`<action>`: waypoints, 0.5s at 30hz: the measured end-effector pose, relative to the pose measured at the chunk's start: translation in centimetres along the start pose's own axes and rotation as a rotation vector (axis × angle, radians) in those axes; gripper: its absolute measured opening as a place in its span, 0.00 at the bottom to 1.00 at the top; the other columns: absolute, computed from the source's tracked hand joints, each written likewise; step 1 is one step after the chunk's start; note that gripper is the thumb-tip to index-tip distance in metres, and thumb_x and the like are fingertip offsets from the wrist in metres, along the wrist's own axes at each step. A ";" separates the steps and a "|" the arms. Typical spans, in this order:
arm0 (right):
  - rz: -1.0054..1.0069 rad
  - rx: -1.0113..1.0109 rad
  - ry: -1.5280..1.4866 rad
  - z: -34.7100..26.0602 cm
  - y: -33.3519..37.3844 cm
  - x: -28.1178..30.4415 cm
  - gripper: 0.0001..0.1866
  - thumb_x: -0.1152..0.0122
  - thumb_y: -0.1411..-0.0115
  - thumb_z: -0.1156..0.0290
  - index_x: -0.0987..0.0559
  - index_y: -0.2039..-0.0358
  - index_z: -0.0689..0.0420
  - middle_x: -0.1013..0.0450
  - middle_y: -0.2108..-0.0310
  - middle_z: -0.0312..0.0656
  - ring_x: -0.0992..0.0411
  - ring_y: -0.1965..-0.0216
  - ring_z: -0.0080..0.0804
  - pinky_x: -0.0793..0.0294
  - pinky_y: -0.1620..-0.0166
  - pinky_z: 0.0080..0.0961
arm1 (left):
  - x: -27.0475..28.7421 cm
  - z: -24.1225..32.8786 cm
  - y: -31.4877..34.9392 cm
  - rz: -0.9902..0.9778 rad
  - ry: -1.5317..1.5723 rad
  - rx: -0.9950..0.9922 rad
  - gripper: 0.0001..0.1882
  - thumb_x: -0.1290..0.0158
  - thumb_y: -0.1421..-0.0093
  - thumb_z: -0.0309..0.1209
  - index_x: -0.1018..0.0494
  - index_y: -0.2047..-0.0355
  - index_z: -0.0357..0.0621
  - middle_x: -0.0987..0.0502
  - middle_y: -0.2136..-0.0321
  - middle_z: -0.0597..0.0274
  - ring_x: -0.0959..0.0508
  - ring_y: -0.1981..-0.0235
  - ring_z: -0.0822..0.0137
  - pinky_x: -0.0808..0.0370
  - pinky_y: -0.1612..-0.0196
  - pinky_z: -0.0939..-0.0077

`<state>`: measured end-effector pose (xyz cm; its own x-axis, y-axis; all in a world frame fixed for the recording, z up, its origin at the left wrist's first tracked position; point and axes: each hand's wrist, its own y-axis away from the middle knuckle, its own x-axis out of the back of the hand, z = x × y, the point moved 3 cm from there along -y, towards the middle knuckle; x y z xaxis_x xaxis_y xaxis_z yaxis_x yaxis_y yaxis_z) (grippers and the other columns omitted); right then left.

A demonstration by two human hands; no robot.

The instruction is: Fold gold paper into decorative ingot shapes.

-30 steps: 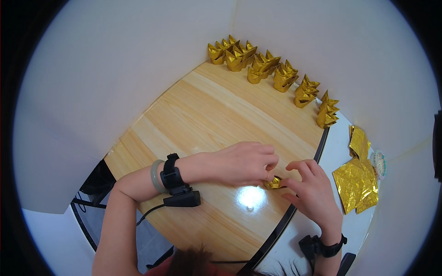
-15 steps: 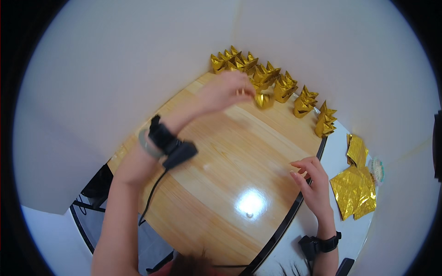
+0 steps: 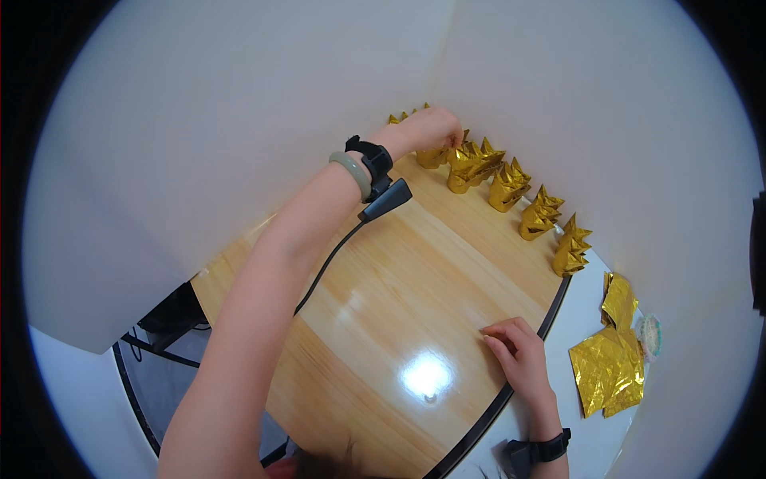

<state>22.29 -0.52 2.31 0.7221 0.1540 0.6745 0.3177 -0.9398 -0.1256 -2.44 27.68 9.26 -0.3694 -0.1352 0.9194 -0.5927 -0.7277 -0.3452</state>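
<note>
Folded gold foil-paper pieces with pointed tops stand along the table's far edge. My left hand (image 3: 435,129) reaches across to them, its fingers bent down and closed at the tip of one gold foil-paper piece (image 3: 459,173) in front of the row. The fingertips are partly hidden behind the hand. Other gold pieces (image 3: 509,188) stand to its right, and some at the far left are half covered by my arm. Above the table's right side, my right hand (image 3: 519,355) hangs loosely curled, a small gap between thumb and forefinger, nothing visible in it.
Flat gold foil sheets (image 3: 605,363) lie on the white surface (image 3: 558,407) at the right, beside a small round clear container (image 3: 649,338). Pale walls (image 3: 239,120) close off the far and left sides of the wooden table (image 3: 383,295). A black cable (image 3: 327,267) trails from my left wrist.
My left hand has moved farther away and slightly right, bringing the gold piece up to the row. My right hand has shifted slightly left, its fingers curling more. The view has tilted slightly.
</note>
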 end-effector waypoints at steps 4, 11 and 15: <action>0.002 0.051 0.057 0.5 -0.2 -0.1 0.06 0.40 0.44 0.77 0.21 0.65 0.60 0.29 0.68 0.40 0.28 0.67 0.28 0.28 0.64 0.19 | -0.6 0.3 0.0 0.011 -0.058 -0.024 0.05 0.46 0.49 0.22 0.21 0.72 0.43 0.23 0.71 0.59 0.23 0.64 0.60 0.27 0.62 0.68; -0.019 0.038 0.052 0.2 -0.1 -0.2 0.06 0.41 0.44 0.78 0.21 0.64 0.60 0.29 0.67 0.41 0.27 0.66 0.29 0.27 0.63 0.19 | -1.6 0.1 -0.1 -0.059 -0.103 -0.065 0.06 0.45 0.51 0.23 0.21 0.71 0.45 0.23 0.70 0.62 0.24 0.62 0.60 0.27 0.60 0.67; -0.019 0.057 0.067 0.2 -0.1 -0.1 0.06 0.40 0.44 0.77 0.22 0.64 0.60 0.29 0.67 0.41 0.27 0.66 0.30 0.27 0.63 0.20 | -1.7 0.2 0.3 -0.002 -0.166 -0.095 0.11 0.46 0.51 0.21 0.21 0.68 0.48 0.24 0.67 0.62 0.25 0.59 0.61 0.27 0.60 0.67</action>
<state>22.30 -0.37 2.06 0.6734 0.1490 0.7241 0.3669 -0.9177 -0.1524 -1.84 27.53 7.64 -0.2496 -0.2488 0.9359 -0.6612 -0.6623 -0.3524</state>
